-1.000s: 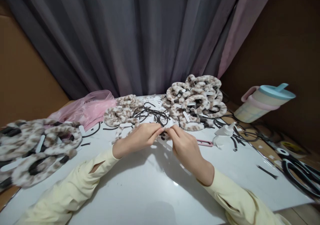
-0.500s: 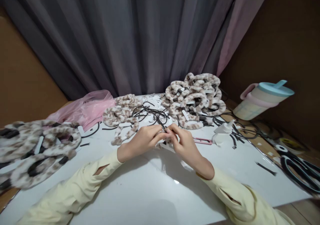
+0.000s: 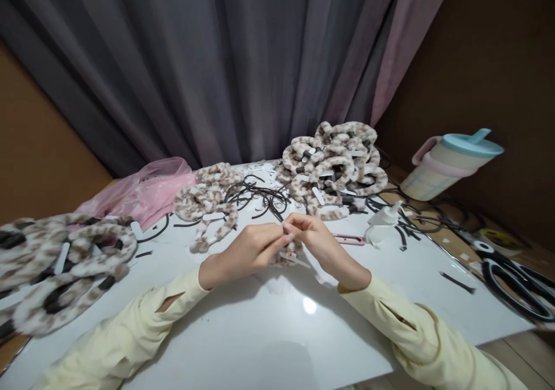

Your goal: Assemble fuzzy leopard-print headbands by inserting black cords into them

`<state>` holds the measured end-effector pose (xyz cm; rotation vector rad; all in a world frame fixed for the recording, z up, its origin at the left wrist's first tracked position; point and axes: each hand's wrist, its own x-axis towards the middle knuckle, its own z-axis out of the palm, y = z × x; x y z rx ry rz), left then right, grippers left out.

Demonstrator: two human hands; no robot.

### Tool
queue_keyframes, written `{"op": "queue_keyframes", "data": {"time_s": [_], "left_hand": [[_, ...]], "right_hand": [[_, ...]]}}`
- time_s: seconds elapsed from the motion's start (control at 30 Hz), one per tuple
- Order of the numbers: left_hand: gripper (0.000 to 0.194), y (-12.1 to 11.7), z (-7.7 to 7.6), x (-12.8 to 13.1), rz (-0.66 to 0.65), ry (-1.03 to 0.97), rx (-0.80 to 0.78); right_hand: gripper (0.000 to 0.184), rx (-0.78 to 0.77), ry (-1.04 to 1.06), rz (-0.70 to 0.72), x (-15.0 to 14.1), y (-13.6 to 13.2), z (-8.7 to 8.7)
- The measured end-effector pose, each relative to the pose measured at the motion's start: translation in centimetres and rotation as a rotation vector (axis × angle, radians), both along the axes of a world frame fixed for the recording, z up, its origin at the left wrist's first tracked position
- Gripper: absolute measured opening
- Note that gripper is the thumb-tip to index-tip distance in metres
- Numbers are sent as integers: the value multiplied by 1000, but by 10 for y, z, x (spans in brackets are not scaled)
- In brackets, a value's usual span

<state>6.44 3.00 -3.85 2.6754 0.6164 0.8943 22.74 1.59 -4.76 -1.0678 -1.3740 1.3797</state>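
Note:
My left hand (image 3: 255, 245) and my right hand (image 3: 314, 242) meet over the middle of the table, fingertips pinched together. Between and below them shows a furry spotted piece (image 3: 289, 256) with a white tag; the fingers cover most of it, and the exact spot they pinch is hidden. Just beyond my hands lies a tangle of dark cords (image 3: 264, 196). A pink utility knife (image 3: 349, 240) rests to the right of my right hand, and beside it stands a white squeeze bottle (image 3: 382, 225).
Furry spotted rings with white tags form a pile (image 3: 338, 164) at the back right and another heap (image 3: 82, 245) at the left. A pink plastic bag (image 3: 143, 190), a lidded tumbler (image 3: 448, 167) and black-handled scissors (image 3: 511, 280) lie around the white table (image 3: 243, 332).
The view has shifted slightly. My hands stay together, with the right fingers now bent more over the left fingertips, and more of the furry piece shows below them.

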Motion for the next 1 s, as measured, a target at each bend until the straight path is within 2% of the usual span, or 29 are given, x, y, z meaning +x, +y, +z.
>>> {"op": "queue_keyframes", "data": {"time_s": [0.1,0.2,0.3,0.37,0.43,0.5,0.6,0.63,0.7,0.77,0.8,0.87,1.0], "left_hand": [[28,-2,-3,-2,-30,104,215],[29,-6,-3,-3,-22,108,489],[24,-8,-2,-4,28,25,743],[15,-7,-2,-5,8,-50,854],[5,-5,-2,-7,-85,-88,895],[6,-2,-3,-9,-180,-90,910],[12,5,-5,-14,-245,-85,982],[14,7,-6,-16,-258,-79,1002],[17,10,-7,-20,-275,-53,1019],[20,10,-6,-22,-296,-34,1033],[22,10,-6,-22,-313,-39,1038],[24,8,-4,-20,-347,-70,1033],[21,2,0,-16,-337,-147,971]], "right_hand": [[24,-115,2,154,6,2,3],[23,-167,1,282,13,3,11],[27,-181,37,322,16,1,15],[30,-191,89,313,14,-1,16],[37,-195,127,268,11,-4,16],[43,-192,106,199,8,-7,15],[40,-184,21,166,10,-9,17],[36,-179,3,215,12,-8,18],[30,-173,-10,403,17,-6,19],[31,-177,-12,610,22,-3,19],[31,-178,-11,668,23,-2,18],[30,-170,-3,686,22,-3,16],[24,-108,6,561,12,-12,16]]}}
